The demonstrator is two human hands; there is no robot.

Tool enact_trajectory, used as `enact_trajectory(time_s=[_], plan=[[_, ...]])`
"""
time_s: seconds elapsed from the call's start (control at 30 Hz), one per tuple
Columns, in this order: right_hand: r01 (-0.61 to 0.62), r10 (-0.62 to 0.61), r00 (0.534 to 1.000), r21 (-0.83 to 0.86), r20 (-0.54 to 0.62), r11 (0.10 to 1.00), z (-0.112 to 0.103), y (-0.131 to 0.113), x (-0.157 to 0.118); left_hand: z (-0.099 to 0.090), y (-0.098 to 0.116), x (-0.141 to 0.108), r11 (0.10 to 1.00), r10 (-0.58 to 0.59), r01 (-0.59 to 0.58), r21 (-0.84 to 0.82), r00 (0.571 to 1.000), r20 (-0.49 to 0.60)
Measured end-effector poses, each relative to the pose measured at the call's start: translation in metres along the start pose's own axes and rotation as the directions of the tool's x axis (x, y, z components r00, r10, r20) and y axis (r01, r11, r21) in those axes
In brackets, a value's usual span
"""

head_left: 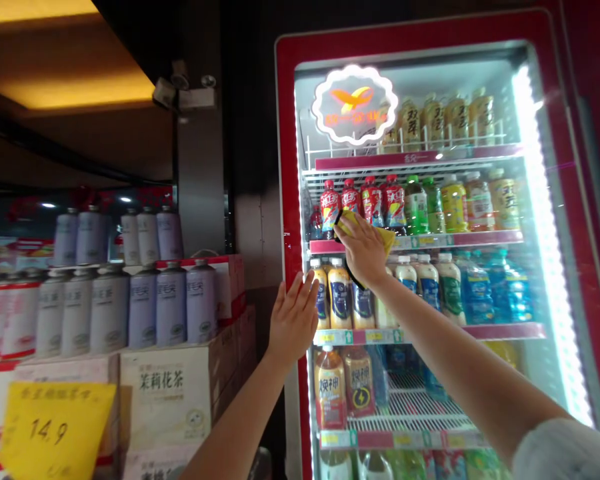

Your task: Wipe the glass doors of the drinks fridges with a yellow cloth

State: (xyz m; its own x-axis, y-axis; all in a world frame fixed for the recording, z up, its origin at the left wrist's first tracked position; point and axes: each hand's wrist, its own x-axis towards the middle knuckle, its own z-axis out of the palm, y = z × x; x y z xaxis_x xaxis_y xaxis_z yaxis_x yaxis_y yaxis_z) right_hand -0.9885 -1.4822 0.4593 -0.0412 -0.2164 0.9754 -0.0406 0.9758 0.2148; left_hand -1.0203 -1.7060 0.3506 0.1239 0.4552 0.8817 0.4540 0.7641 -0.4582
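While the left hand (294, 320), fingers straight and slightly parted, is at the left edge of a tall, red-framed, glass-door drinks cooler (287, 133), the right hand (364, 252) covers part of a yellow, dark-edged cloth (387, 238) at the cooler's glass, left of centre; palm hidden, cannot tell if clamped. Left forearm (240, 417) rises beside the cooler; right forearm (460, 350) slants across it.

This place is a shop: at three o'clock there is a lit drinks fridge (287, 167) with rows of bottles (395, 207), at nine o'clock many similar canisters (110, 310), and at eight o'clock a yellow price sign (55, 427).
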Motion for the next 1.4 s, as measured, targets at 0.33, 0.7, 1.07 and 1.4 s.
enact_trajectory(time_s=[0.33,0.7,1.07,1.4], plan=[[0.365,-0.41,0.898,0.25,0.16,0.897,-0.007,-0.002,-0.024,-0.002,0.003,-0.004,1.0,-0.023,0.023,0.021,1.0,0.009],[0.253,-0.275,0.958,0.22,0.076,0.942,0.02,-0.042,0.019,0.004,0.006,-0.011,0.98,-0.199,0.199,0.006,0.98,-0.004],[0.378,-0.408,0.897,0.183,0.169,0.907,0.021,-0.045,0.052,0.002,0.007,-0.013,0.981,-0.194,0.194,0.007,0.981,-0.028],[0.588,-0.65,0.726,0.287,0.225,0.756,0.02,-0.046,0.066,-0.001,0.007,-0.014,0.983,-0.183,0.184,0.015,0.982,-0.05]])
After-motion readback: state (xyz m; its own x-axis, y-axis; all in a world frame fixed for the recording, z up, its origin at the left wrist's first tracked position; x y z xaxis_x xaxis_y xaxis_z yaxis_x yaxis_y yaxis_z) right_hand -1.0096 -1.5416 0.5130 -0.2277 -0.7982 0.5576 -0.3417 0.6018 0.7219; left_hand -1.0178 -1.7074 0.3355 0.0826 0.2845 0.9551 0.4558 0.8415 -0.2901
